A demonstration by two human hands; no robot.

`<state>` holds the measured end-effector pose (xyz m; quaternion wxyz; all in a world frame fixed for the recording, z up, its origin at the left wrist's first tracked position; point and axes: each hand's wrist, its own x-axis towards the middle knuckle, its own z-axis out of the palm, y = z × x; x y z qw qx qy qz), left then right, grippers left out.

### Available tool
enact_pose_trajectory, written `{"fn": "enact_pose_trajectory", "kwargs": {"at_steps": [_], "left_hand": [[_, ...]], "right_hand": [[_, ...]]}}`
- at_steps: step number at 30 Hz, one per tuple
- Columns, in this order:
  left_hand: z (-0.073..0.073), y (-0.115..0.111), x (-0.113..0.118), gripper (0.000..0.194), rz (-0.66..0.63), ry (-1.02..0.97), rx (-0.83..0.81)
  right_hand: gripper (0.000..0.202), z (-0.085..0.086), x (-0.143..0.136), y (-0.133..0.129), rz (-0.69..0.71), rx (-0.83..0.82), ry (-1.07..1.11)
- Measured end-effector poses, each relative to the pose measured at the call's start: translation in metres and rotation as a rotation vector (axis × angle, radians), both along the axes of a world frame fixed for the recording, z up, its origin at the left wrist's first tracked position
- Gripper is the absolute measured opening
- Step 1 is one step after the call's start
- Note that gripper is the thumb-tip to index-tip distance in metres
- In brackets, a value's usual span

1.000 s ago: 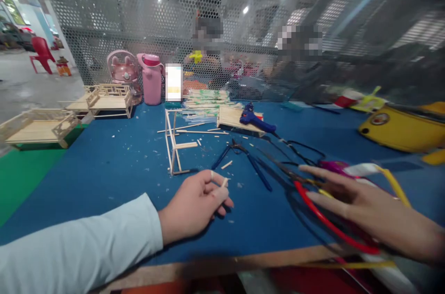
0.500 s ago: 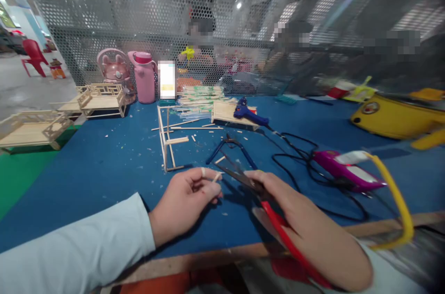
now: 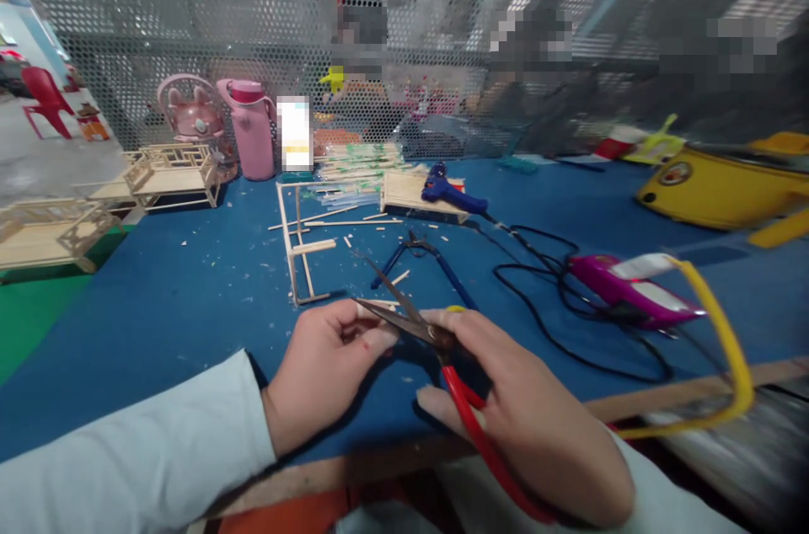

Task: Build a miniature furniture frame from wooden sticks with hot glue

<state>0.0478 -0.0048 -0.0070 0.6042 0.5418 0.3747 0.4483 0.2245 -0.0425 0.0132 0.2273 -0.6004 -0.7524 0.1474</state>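
Note:
My left hand (image 3: 332,365) is closed in a pinch on a thin wooden stick (image 3: 387,303), most of it hidden by the fingers and a blade. In my right hand (image 3: 537,399) are scissors with red handles (image 3: 466,416). Their blades (image 3: 404,319) are apart and point left, the lower one crossing over the left fingertips at the stick. Just beyond the left hand stands a frame of thin wooden sticks (image 3: 287,243) on the blue table. Blue-handled pliers (image 3: 450,273) lie spread behind the scissors, with a short loose stick (image 3: 399,278) between their handles.
A blue glue gun (image 3: 452,193) rests on a small wooden piece (image 3: 404,193), its black cable running right. Nearby is a purple device (image 3: 632,291). Miniature wooden beds (image 3: 174,178) stand at left, a pink flask (image 3: 254,134) behind. A yellow case (image 3: 720,189) lies at right.
My right hand has brought the scissors left and up against the left fingertips, blades now wider apart. The stick in my left hand has turned flatter. The view has shifted slightly.

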Motion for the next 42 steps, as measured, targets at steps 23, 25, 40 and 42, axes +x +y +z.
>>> {"fn": "enact_pose_trajectory", "kwargs": {"at_steps": [23,25,40,42], "left_hand": [[0.003,-0.002,-0.005,0.017,-0.09,0.052,0.212],[0.002,-0.001,-0.005,0.019,-0.096,0.058,0.226],[-0.001,-0.003,-0.006,0.026,-0.045,0.09,0.32],[-0.002,-0.003,-0.006,0.025,-0.03,0.09,0.299]], "right_hand": [[0.052,0.002,0.001,-0.001,0.067,0.018,-0.002],[0.048,0.003,0.0,-0.001,0.086,0.048,-0.008],[0.04,-0.008,0.005,-0.004,0.186,0.263,-0.066],[0.039,-0.011,0.005,-0.004,0.202,0.304,-0.068]]}}
